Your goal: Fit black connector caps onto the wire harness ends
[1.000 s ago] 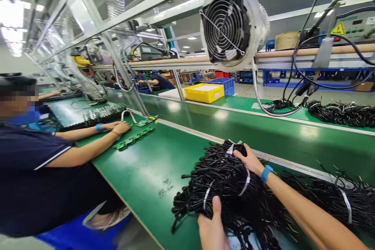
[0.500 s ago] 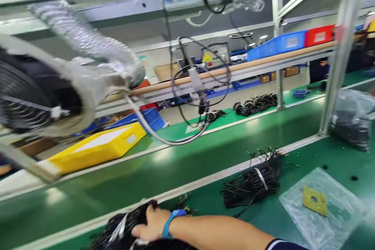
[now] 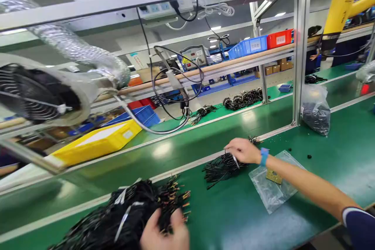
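One small black cable bundle (image 3: 219,168), liable to scatter if its white tie (image 3: 235,161) slips, is being pinched by the right hand (image 3: 244,151), the left hand (image 3: 165,238) being held wide.

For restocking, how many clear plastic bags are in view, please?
2: a flat bag partly behind the right forearm, a filled bag beside the metal post; others may be hidden.

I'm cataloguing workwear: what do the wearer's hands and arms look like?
The right hand is ungloved, with a blue wristband and a navy sleeve edged in white. The left hand is ungloved too; its sleeve is out of view.
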`<action>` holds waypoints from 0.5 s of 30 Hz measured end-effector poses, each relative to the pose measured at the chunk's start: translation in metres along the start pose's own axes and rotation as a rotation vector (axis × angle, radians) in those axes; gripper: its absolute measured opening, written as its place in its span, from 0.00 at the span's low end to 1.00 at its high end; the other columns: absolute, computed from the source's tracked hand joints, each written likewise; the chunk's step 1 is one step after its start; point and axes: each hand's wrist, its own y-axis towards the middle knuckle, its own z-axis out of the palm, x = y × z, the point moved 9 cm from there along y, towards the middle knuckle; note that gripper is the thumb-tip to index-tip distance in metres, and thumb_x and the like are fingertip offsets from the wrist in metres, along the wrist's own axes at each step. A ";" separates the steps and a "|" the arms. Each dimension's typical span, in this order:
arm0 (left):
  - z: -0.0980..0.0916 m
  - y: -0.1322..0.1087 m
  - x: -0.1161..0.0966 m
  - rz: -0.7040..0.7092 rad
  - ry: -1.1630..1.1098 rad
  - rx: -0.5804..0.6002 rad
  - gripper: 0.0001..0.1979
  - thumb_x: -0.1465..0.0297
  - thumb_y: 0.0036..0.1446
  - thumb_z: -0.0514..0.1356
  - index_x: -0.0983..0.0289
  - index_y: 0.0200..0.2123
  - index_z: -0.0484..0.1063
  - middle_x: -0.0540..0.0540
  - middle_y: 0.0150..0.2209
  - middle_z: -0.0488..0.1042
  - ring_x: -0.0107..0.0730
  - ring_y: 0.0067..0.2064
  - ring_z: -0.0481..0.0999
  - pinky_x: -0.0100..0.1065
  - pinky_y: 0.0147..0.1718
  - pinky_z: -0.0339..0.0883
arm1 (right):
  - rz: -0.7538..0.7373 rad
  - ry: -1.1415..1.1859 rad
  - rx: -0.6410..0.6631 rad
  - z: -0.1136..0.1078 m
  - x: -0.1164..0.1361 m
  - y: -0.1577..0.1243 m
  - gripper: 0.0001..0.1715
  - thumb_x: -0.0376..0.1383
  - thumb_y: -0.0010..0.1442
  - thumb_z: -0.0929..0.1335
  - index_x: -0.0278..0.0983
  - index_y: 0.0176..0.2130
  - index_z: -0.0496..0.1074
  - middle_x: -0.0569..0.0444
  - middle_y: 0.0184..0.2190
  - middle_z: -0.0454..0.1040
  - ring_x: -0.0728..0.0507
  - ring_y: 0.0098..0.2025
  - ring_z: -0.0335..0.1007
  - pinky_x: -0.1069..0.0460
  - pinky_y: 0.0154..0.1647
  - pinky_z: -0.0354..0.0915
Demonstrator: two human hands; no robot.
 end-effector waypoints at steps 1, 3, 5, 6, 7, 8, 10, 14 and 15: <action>0.023 -0.004 -0.014 0.085 0.015 0.091 0.27 0.54 0.58 0.61 0.64 0.56 0.69 0.63 0.56 0.72 0.54 0.59 0.70 0.56 0.61 0.63 | 0.044 -0.022 -0.066 -0.029 -0.017 -0.021 0.20 0.40 0.70 0.60 0.38 0.47 0.79 0.49 0.43 0.80 0.40 0.48 0.76 0.44 0.53 0.70; 0.083 -0.015 -0.050 0.296 0.031 0.365 0.28 0.55 0.59 0.59 0.64 0.57 0.67 0.65 0.59 0.70 0.54 0.63 0.67 0.53 0.65 0.58 | 0.122 -0.069 -0.190 -0.075 -0.048 -0.065 0.19 0.41 0.69 0.62 0.38 0.47 0.79 0.47 0.41 0.80 0.39 0.44 0.76 0.41 0.51 0.71; 0.137 -0.027 -0.079 0.438 0.128 0.595 0.31 0.59 0.58 0.60 0.66 0.61 0.63 0.67 0.63 0.66 0.54 0.67 0.62 0.52 0.66 0.56 | 0.182 -0.116 -0.288 -0.104 -0.071 -0.106 0.17 0.42 0.67 0.64 0.40 0.45 0.79 0.46 0.40 0.80 0.38 0.43 0.76 0.40 0.52 0.70; 0.160 -0.032 -0.092 0.502 0.202 0.666 0.33 0.60 0.57 0.61 0.66 0.63 0.61 0.68 0.65 0.63 0.55 0.69 0.59 0.53 0.67 0.54 | 0.207 -0.139 -0.323 -0.112 -0.080 -0.123 0.16 0.42 0.67 0.65 0.40 0.43 0.80 0.47 0.37 0.80 0.38 0.41 0.76 0.39 0.50 0.71; 0.179 -0.037 -0.105 0.573 0.288 0.719 0.35 0.61 0.57 0.62 0.66 0.64 0.58 0.68 0.67 0.61 0.55 0.70 0.56 0.54 0.67 0.52 | 0.225 -0.160 -0.342 -0.118 -0.089 -0.137 0.16 0.43 0.66 0.65 0.40 0.42 0.80 0.48 0.34 0.80 0.38 0.38 0.75 0.40 0.48 0.72; 0.195 -0.042 -0.116 0.650 0.373 0.764 0.37 0.60 0.57 0.63 0.66 0.66 0.56 0.68 0.69 0.58 0.56 0.72 0.53 0.54 0.67 0.50 | 0.238 -0.179 -0.355 -0.121 -0.096 -0.147 0.16 0.43 0.65 0.65 0.40 0.41 0.80 0.48 0.33 0.80 0.38 0.36 0.75 0.40 0.47 0.72; 0.221 -0.049 -0.133 0.753 0.487 0.816 0.44 0.58 0.52 0.68 0.66 0.67 0.55 0.70 0.71 0.54 0.58 0.73 0.48 0.54 0.68 0.45 | 0.259 -0.213 -0.373 -0.124 -0.108 -0.158 0.16 0.42 0.66 0.64 0.40 0.41 0.80 0.48 0.34 0.80 0.38 0.37 0.75 0.39 0.46 0.72; 0.252 -0.049 -0.148 0.803 0.565 0.853 0.54 0.64 0.35 0.77 0.67 0.65 0.57 0.74 0.67 0.58 0.65 0.70 0.51 0.57 0.66 0.43 | 0.264 -0.260 -0.341 -0.122 -0.124 -0.156 0.17 0.40 0.67 0.63 0.40 0.43 0.80 0.47 0.36 0.81 0.38 0.40 0.76 0.40 0.47 0.72; 0.257 -0.047 -0.148 0.807 0.586 0.862 0.53 0.66 0.34 0.77 0.68 0.63 0.58 0.74 0.64 0.63 0.66 0.68 0.55 0.57 0.64 0.46 | 0.258 -0.264 -0.320 -0.120 -0.126 -0.155 0.17 0.40 0.67 0.63 0.40 0.43 0.80 0.48 0.36 0.81 0.38 0.39 0.76 0.41 0.46 0.72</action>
